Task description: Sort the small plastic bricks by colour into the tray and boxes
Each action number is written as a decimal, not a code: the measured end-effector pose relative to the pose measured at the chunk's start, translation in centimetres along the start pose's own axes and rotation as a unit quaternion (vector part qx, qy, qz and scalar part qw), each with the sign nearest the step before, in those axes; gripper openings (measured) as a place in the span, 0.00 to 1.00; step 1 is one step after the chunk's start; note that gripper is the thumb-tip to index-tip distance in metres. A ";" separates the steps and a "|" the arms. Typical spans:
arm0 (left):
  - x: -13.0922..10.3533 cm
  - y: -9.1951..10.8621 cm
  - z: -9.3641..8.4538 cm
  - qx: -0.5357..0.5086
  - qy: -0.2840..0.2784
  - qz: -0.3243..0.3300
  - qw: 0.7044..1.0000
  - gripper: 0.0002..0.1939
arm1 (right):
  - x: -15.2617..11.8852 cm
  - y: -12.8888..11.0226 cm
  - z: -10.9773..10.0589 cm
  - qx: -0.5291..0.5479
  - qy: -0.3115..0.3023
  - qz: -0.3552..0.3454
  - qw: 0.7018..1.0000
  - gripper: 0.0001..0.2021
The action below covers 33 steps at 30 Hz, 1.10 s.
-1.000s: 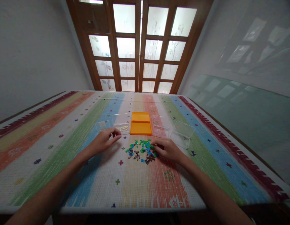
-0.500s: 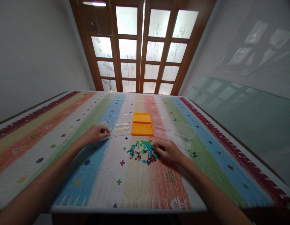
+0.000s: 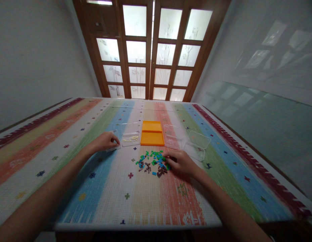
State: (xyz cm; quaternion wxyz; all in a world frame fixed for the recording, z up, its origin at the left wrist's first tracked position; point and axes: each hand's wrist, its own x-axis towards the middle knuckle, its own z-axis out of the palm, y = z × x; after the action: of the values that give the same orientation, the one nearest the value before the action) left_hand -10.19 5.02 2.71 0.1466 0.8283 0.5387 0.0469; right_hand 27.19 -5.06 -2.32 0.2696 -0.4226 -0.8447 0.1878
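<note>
My left hand (image 3: 107,140) is over the clear box (image 3: 115,148) at the left, its fingers curled together; what they hold, if anything, is hidden. My right hand (image 3: 179,162) touches the right edge of a loose pile of small green, blue and brown bricks (image 3: 154,162), thumb and fingers pinched, with their tips among the pieces. Whether a piece is between them is too small to tell. Behind the pile lies an open orange case (image 3: 152,138). Beside it, a clear box (image 3: 131,139) contains small pale yellow pieces.
Right of the orange case stand two open clear boxes, a nearer one (image 3: 174,142) and one farther right (image 3: 195,152). A striped cloth (image 3: 115,191) covers the table. Walls flank it, and a wooden door with glass panes (image 3: 150,50) rises behind.
The view has shifted very slightly. My left hand has moved a little over the left box; my right hand stays at the pile.
</note>
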 end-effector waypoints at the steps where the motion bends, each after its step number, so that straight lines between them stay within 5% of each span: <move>1: 0.0 -0.1 0.0 0.002 -0.006 -0.004 1.000 0.13 | 0.0 0.0 0.0 0.000 0.000 -0.001 1.000 0.11; 12: -0.8 -0.4 -0.2 -0.005 0.009 0.012 1.000 0.18 | 0.0 0.0 0.0 -0.009 -0.001 -0.004 1.000 0.11; 18: -1.2 0.8 -0.2 -0.028 0.126 0.046 0.991 0.22 | 0.1 -0.1 -0.1 -0.016 0.004 0.002 1.000 0.12; 23: -1.5 3.8 0.0 -0.027 0.215 0.110 0.970 0.28 | 0.1 0.0 -0.5 -0.032 0.028 0.025 0.999 0.12; 33: -0.4 7.5 6.0 -0.047 0.257 0.250 0.932 0.12 | 0.2 0.8 -0.9 -0.102 0.094 0.070 0.988 0.12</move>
State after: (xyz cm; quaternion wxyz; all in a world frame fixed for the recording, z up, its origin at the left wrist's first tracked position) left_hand -2.33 0.70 -0.73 0.0257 0.8877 0.3311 0.3191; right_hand 28.07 -4.38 -1.98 0.2897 -0.5219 -0.7984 0.0789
